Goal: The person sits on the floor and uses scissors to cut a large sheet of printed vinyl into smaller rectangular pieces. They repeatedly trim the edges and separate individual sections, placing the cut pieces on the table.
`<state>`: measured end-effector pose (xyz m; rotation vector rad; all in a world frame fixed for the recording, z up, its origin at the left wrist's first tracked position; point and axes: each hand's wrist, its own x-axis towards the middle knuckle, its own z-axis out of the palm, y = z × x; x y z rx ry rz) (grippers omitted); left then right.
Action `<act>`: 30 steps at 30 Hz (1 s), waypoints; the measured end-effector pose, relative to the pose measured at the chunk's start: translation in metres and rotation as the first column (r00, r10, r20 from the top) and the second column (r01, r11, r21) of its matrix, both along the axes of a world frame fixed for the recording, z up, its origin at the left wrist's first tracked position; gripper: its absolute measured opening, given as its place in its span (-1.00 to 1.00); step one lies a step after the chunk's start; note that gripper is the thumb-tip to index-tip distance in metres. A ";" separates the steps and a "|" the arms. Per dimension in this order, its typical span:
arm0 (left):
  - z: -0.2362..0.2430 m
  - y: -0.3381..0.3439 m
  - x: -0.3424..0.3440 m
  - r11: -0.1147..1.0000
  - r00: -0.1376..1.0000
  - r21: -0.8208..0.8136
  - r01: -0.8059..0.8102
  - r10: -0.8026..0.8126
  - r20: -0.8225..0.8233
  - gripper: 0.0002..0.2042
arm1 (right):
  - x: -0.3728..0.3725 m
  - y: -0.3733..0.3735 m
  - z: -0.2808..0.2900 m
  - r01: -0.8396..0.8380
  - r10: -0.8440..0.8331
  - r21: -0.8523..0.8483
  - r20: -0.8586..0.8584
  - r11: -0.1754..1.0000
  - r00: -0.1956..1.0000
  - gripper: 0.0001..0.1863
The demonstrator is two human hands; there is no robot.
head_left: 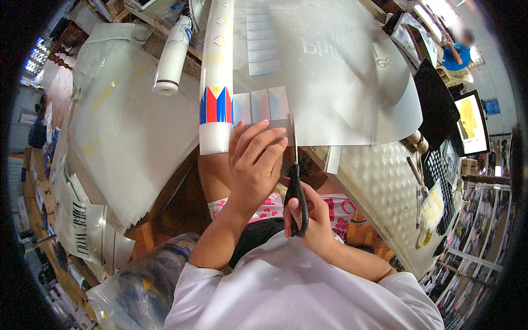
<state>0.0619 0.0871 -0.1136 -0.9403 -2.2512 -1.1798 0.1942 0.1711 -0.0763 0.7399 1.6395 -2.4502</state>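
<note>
My right hand [311, 217] grips black-handled scissors [297, 181], their narrow silver blades pointing away from me along the right edge of a translucent printed film piece [269, 104]. The blades look close together. On that film, my left hand [256, 157] has its fingers bent over the near edge, holding it; the thumb is hidden. Pale blue and pink panels show on the piece. Just left of it lies a roll of white film [216, 66] with a red, blue and yellow pattern near its close end.
A large translucent sheet [341, 71] spreads across the far side. White table [379, 181] at right carries a keyboard [440, 190] and a monitor [472, 124]. Stacked clear sheets [132, 126] lie at left, near a white cylinder [174, 55]. A person in blue [456, 55] sits far right.
</note>
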 end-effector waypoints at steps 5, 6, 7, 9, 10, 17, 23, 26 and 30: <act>-0.001 0.001 -0.001 1.000 1.000 -0.006 -0.007 0.006 -0.019 -0.93 | 0.000 -0.002 0.002 0.030 -0.030 0.023 0.016 0.999 0.999 -0.47; -0.001 0.000 -0.001 1.000 1.000 -0.006 -0.009 0.009 -0.021 -0.94 | 0.000 -0.002 0.002 0.021 -0.022 0.035 0.024 0.999 0.999 -0.47; -0.001 0.000 -0.001 1.000 1.000 -0.006 -0.010 0.010 -0.017 -0.94 | -0.001 -0.001 0.003 0.012 -0.014 0.048 0.031 0.999 0.999 -0.48; -0.001 0.000 -0.001 1.000 1.000 -0.006 -0.010 0.010 -0.007 -0.94 | -0.006 0.002 0.006 0.020 -0.021 0.043 0.037 0.999 0.999 -0.48; 0.000 0.000 -0.001 1.000 1.000 -0.007 -0.011 0.011 0.000 -0.93 | -0.009 0.004 0.008 0.024 -0.026 0.040 0.041 0.999 0.999 -0.48; 0.000 0.004 -0.001 1.000 1.000 -0.004 -0.024 0.024 0.005 -0.89 | 0.020 0.013 0.003 -0.141 0.140 -0.026 -0.040 0.990 0.989 -0.51; 0.000 0.003 0.000 1.000 1.000 -0.027 -0.004 0.004 0.014 -0.88 | 0.012 0.013 0.005 -0.052 0.052 -0.007 -0.004 0.999 0.999 -0.51; 0.005 0.004 0.001 0.999 1.000 -0.051 0.002 0.000 0.028 -0.88 | 0.007 0.013 -0.002 -0.023 0.023 -0.059 0.002 0.998 1.000 -0.50; 0.002 0.003 0.000 1.000 1.000 -0.030 -0.006 0.007 0.024 -0.90 | 0.004 0.009 0.000 -0.025 0.024 0.021 0.051 0.999 0.998 -0.49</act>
